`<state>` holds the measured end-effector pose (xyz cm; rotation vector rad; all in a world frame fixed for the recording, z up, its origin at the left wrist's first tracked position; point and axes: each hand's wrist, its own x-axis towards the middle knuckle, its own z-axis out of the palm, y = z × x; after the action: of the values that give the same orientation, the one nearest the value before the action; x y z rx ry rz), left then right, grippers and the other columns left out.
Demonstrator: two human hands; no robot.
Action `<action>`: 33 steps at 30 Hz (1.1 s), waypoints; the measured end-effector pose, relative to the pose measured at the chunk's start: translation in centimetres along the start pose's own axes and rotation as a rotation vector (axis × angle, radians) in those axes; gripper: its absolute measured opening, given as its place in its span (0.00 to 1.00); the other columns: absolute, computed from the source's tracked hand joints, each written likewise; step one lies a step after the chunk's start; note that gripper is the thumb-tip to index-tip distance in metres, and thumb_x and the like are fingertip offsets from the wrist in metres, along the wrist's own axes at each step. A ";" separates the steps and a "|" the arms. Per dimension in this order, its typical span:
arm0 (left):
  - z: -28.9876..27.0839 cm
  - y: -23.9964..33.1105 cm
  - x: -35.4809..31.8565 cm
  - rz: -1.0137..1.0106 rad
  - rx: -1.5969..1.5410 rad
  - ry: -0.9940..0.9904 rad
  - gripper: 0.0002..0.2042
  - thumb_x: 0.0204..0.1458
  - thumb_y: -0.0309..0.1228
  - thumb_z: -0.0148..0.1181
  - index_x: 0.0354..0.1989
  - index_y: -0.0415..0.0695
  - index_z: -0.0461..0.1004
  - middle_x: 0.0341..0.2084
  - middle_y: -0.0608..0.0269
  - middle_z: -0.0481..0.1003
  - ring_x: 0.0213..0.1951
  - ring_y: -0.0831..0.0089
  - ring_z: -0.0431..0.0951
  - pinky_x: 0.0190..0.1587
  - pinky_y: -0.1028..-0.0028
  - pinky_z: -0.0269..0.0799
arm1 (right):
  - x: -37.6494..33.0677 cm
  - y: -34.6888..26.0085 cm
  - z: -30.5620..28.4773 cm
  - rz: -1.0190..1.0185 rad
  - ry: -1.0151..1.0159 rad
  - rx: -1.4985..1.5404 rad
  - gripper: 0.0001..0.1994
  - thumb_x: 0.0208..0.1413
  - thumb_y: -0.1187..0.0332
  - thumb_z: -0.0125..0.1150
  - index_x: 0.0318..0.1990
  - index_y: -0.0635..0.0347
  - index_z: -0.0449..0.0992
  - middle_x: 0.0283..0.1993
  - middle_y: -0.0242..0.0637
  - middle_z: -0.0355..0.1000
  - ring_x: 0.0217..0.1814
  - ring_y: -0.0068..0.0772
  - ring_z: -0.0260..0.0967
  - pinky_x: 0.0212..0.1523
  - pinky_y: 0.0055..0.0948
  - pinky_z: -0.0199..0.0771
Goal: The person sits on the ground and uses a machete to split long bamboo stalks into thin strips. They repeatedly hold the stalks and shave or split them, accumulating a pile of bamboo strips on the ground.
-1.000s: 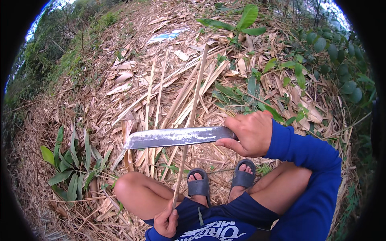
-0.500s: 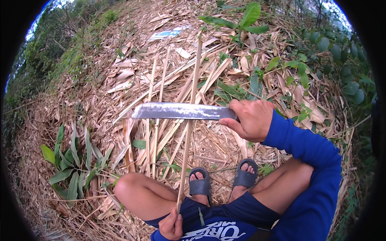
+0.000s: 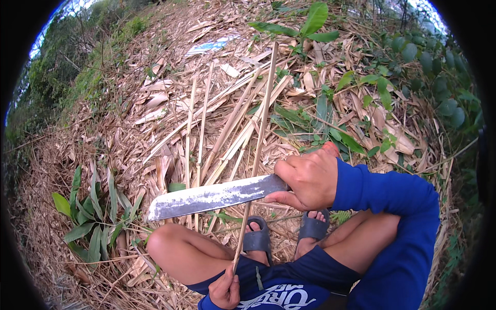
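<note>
Bamboo is the material of nearly everything that is seen from the head camera. One thin bamboo stick (image 3: 257, 150) is held upright-slanted in front of the person: its lower end is clenched in the left hand (image 3: 226, 290), low in the picture and just above the blue shirt (image 3: 289, 294), and its upper end points away over the ground, toward the green plant (image 3: 310, 23) at the top. The stick is gripped between thumb and fingers, and the fist is closed around it.

A broad steel blade (image 3: 214, 196), with a worn and grey surface, is grasped by the right hand (image 3: 307, 178). The handle is hidden fully inside the closed fingers. The blade is laid almost level, its tip toward the person's left, and it crosses the stick about at the lower third; the stick is seen to pass behind the blade. Whether the edge touches the stick cannot be told.

The right arm is covered by a blue sleeve (image 3: 392, 206). Both knees are bent, and two grey sandals (image 3: 287, 235) are seen between them, below the blade.

On the ground, several other split bamboo strips (image 3: 199, 121) are lying side by side, among dry leaves (image 3: 155, 101). A low plant with long green leaves (image 3: 95, 217) is found beside the left knee.
</note>
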<state>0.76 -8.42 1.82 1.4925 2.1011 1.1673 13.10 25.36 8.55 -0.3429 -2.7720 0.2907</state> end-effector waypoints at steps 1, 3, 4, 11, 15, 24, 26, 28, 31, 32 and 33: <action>0.3 -0.4 0.1 0.076 0.030 0.020 0.19 0.55 0.15 0.49 0.57 0.26 0.67 0.15 0.63 0.69 0.15 0.81 0.67 0.20 0.81 0.63 | -0.1 0.0 0.3 -0.028 -0.004 -0.018 0.26 0.56 0.41 0.55 0.29 0.59 0.68 0.21 0.42 0.70 0.19 0.44 0.70 0.17 0.43 0.65; 0.0 0.3 -0.5 0.000 0.048 -0.014 0.19 0.54 0.14 0.50 0.56 0.25 0.66 0.18 0.58 0.71 0.17 0.78 0.70 0.22 0.79 0.66 | -0.1 0.9 0.9 0.012 0.018 -0.029 0.26 0.56 0.40 0.54 0.28 0.58 0.68 0.21 0.41 0.70 0.19 0.45 0.70 0.17 0.42 0.65; 0.0 0.4 -0.5 0.005 0.055 -0.016 0.19 0.54 0.14 0.50 0.56 0.25 0.66 0.18 0.58 0.71 0.17 0.78 0.70 0.23 0.80 0.66 | 0.1 1.4 1.1 0.031 0.028 -0.036 0.26 0.56 0.40 0.54 0.28 0.58 0.69 0.21 0.41 0.70 0.19 0.45 0.70 0.17 0.42 0.66; 0.1 0.3 -1.1 0.076 0.148 -0.032 0.20 0.52 0.13 0.50 0.55 0.22 0.66 0.34 0.40 0.78 0.23 0.69 0.78 0.29 0.76 0.73 | 0.7 4.7 0.7 0.186 0.080 -0.030 0.28 0.61 0.42 0.48 0.29 0.62 0.69 0.19 0.47 0.70 0.20 0.50 0.73 0.21 0.46 0.72; -0.1 0.2 -1.7 -0.033 0.118 -0.058 0.20 0.51 0.13 0.50 0.55 0.21 0.66 0.33 0.40 0.78 0.25 0.67 0.80 0.31 0.76 0.74 | 0.3 2.2 0.0 0.054 0.039 -0.063 0.28 0.61 0.42 0.48 0.28 0.62 0.69 0.19 0.46 0.70 0.20 0.49 0.73 0.21 0.45 0.72; 0.3 -0.2 -1.5 0.073 0.142 -0.068 0.19 0.52 0.14 0.50 0.55 0.22 0.66 0.23 0.48 0.74 0.20 0.68 0.76 0.27 0.76 0.72 | 0.3 4.0 -0.4 0.137 0.040 -0.028 0.28 0.63 0.42 0.45 0.28 0.61 0.70 0.16 0.49 0.67 0.20 0.55 0.71 0.25 0.46 0.73; -0.3 -0.6 -2.6 0.018 0.158 -0.085 0.20 0.52 0.14 0.50 0.55 0.22 0.66 0.20 0.50 0.73 0.20 0.67 0.76 0.26 0.75 0.71 | 0.7 4.4 -0.1 0.171 0.073 -0.044 0.28 0.63 0.42 0.45 0.29 0.62 0.70 0.16 0.48 0.68 0.20 0.54 0.71 0.25 0.46 0.73; -0.4 -0.7 -2.2 0.055 0.160 -0.086 0.20 0.52 0.14 0.50 0.55 0.23 0.66 0.20 0.50 0.73 0.19 0.67 0.75 0.26 0.76 0.71 | 1.3 8.1 -0.3 0.287 0.180 0.023 0.28 0.63 0.41 0.45 0.29 0.62 0.70 0.16 0.48 0.68 0.21 0.53 0.72 0.26 0.47 0.74; -0.3 -0.7 -2.4 0.045 0.180 -0.098 0.20 0.52 0.14 0.50 0.55 0.23 0.66 0.20 0.50 0.73 0.19 0.67 0.75 0.25 0.76 0.71 | 0.6 7.5 -0.1 0.272 0.133 -0.027 0.29 0.62 0.41 0.45 0.30 0.62 0.71 0.17 0.48 0.69 0.23 0.54 0.73 0.27 0.48 0.74; -0.4 -1.0 -2.6 0.035 0.188 -0.113 0.20 0.52 0.14 0.50 0.55 0.23 0.66 0.20 0.51 0.73 0.18 0.67 0.75 0.25 0.76 0.70 | 0.3 6.9 0.2 0.257 0.106 -0.033 0.29 0.62 0.41 0.45 0.30 0.62 0.71 0.18 0.48 0.69 0.24 0.54 0.73 0.27 0.48 0.74; -0.6 -1.3 -2.8 0.045 0.202 -0.109 0.20 0.52 0.14 0.51 0.55 0.23 0.66 0.20 0.50 0.73 0.19 0.67 0.75 0.25 0.76 0.71 | 0.5 7.0 0.2 0.247 0.115 -0.020 0.29 0.61 0.40 0.45 0.31 0.62 0.71 0.18 0.49 0.70 0.23 0.54 0.73 0.27 0.48 0.74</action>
<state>0.70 -11.40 0.67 1.6584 2.1747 0.8883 13.95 32.16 6.87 -0.6873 -2.6219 0.2927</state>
